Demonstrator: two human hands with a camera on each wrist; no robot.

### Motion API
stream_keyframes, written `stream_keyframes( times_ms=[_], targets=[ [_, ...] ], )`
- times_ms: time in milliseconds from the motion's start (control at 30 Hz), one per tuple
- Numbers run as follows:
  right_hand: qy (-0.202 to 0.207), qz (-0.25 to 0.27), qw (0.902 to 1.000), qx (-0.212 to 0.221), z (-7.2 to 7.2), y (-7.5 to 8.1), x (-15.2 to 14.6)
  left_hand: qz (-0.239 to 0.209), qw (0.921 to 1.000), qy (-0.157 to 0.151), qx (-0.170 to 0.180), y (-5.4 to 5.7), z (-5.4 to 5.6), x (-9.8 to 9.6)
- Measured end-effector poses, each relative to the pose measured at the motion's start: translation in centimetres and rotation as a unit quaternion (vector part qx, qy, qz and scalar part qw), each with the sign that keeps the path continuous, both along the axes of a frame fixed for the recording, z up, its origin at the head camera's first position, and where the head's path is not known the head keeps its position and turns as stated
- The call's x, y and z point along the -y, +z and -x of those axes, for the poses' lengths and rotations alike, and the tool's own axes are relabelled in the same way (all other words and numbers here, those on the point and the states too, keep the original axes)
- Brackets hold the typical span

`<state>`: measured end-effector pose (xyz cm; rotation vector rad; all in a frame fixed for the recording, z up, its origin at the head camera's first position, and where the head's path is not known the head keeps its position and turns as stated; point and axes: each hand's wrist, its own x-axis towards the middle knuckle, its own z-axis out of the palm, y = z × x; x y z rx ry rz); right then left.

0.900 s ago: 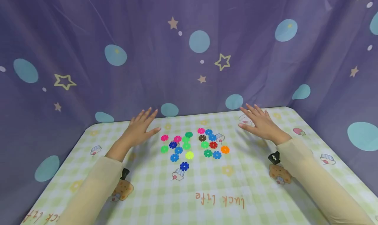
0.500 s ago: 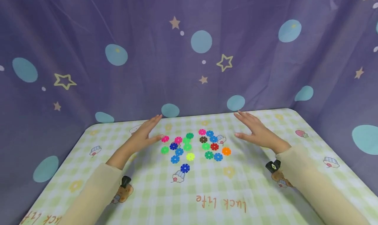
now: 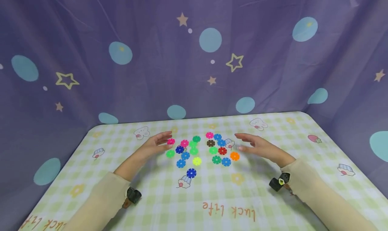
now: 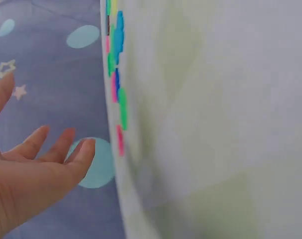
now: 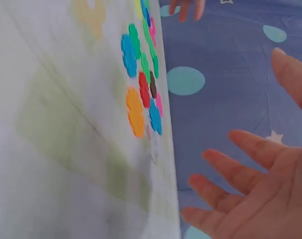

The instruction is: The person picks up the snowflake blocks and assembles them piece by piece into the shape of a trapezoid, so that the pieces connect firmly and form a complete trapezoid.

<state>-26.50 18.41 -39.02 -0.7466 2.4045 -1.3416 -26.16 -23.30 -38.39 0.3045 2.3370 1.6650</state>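
Several flat notched plastic discs in bright colours lie loosely spread on the checked tablecloth (image 3: 163,204) in the head view. Left of them, my left hand (image 3: 153,146) hovers with loosely bent fingers, its thumb near a pink disc (image 3: 171,141) and a light green disc (image 3: 170,153). On the other side my right hand (image 3: 262,148) faces inward, fingers extended and thumb apart, near an orange disc (image 3: 234,156). Both palms hold nothing. In the wrist views, gaps show between the fingers of the left hand (image 4: 41,174) and right hand (image 5: 270,184), and the discs appear edge-on.
A purple curtain (image 3: 145,82) with stars and balloons hangs behind the table's far edge. Nearest the front lies a dark blue disc (image 3: 191,173), by a printed cupcake. Black wrist cameras (image 3: 134,194) sit below both sleeves.
Both hands have come down and inward, toward the discs from either side, with the fingers bending from a wider spread. The discs keep their arrangement.
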Motion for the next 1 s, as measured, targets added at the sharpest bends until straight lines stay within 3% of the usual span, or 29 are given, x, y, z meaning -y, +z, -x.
stream_keyframes(
  times_ms=[167,267,533,667,833,1000],
  targets=[
    [0.017,0.044,0.9964,0.070,0.2,-1.1,0.1,-0.065,0.9950,0.009,0.076,-1.2,0.3,0.2],
    [0.019,0.051,0.9946,0.089,0.3,-1.5,0.2,-0.081,0.9936,0.009,0.079,-1.6,0.4,0.4],
    [0.035,0.045,0.9951,0.081,0.9,-2.1,0.4,-0.057,0.9944,-0.017,0.088,-2.8,1.7,1.2],
    [0.040,0.038,0.9949,0.085,1.3,-2.3,0.4,-0.041,0.9959,-0.035,0.073,-3.4,2.3,1.7],
    [0.046,0.027,0.9947,0.088,1.7,-2.8,0.1,0.030,0.9972,-0.058,0.036,-3.7,2.7,2.0],
    [0.054,0.007,0.9951,0.083,1.9,-2.9,0.2,0.088,0.9933,-0.075,0.000,-3.5,2.7,2.5]
  ],
)
